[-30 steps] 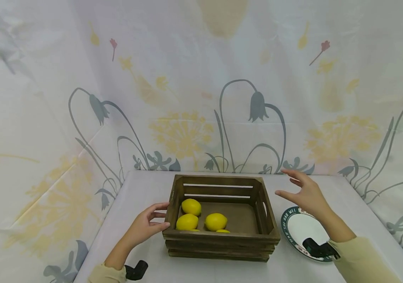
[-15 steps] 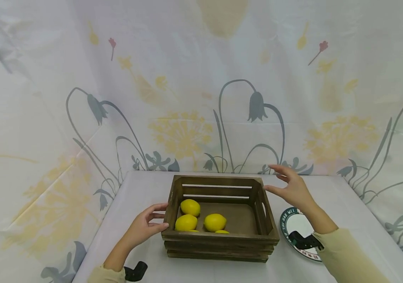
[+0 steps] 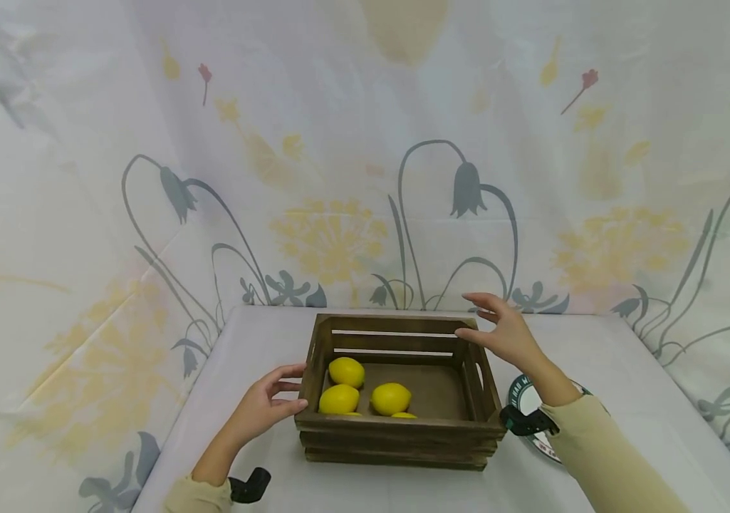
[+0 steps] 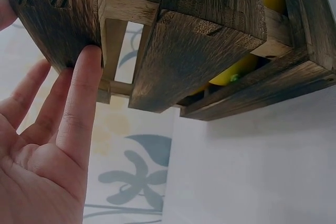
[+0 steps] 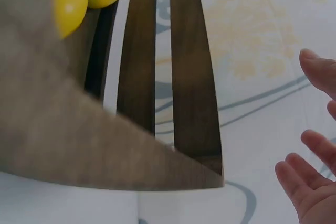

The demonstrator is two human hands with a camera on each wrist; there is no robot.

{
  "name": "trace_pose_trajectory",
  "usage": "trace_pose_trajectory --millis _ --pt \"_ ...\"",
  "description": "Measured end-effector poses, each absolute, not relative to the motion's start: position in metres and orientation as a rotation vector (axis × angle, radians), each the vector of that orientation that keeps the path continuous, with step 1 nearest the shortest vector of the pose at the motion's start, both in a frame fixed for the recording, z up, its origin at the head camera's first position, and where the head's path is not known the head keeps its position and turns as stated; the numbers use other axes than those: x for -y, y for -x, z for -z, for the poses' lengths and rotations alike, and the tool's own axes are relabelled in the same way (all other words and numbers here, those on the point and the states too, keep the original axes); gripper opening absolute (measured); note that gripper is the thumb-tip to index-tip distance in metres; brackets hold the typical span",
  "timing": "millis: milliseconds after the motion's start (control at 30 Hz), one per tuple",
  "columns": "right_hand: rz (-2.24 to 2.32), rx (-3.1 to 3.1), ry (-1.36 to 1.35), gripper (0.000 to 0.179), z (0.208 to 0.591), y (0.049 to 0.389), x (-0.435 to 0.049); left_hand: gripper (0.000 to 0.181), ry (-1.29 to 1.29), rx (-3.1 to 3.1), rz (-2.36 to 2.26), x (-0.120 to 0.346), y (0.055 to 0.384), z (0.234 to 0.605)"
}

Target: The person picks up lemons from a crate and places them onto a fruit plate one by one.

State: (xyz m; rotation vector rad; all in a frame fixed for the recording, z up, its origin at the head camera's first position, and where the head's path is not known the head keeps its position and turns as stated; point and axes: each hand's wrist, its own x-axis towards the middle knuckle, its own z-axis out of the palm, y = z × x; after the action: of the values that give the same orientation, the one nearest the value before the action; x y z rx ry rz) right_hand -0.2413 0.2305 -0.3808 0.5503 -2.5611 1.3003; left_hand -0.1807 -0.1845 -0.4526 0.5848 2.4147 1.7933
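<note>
A dark wooden slatted crate (image 3: 397, 434) stands on the white-covered table. Inside it lie several yellow lemons, among them one near the middle (image 3: 391, 399) and one toward the back left (image 3: 346, 372); the front wall partly hides others. My left hand (image 3: 262, 405) touches the crate's left end with extended fingers, and the left wrist view has a fingertip (image 4: 86, 61) against the top slat. Above the back right corner my right hand (image 3: 507, 335) hovers, fingers spread and holding nothing. In the right wrist view that hand (image 5: 315, 182) is apart from the crate.
A white plate with a dark green lettered rim (image 3: 521, 390) lies right of the crate, partly hidden by my right forearm. White table surface (image 3: 262, 342) surrounds the crate. A floral-print cloth (image 3: 365, 171) hangs behind and at both sides.
My right hand has moved left, from above the plate area to over the crate's back right corner. The left hand, the crate and the lemons stay in place.
</note>
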Motion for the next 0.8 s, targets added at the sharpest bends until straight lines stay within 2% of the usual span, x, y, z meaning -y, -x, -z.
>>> trace_pose_trajectory --millis 800 --pt "-1.393 2.599 -0.787 0.061 0.382 0.271 -0.191 0.054 -0.615 -2.384 -1.802 0.185 0.182 0.451"
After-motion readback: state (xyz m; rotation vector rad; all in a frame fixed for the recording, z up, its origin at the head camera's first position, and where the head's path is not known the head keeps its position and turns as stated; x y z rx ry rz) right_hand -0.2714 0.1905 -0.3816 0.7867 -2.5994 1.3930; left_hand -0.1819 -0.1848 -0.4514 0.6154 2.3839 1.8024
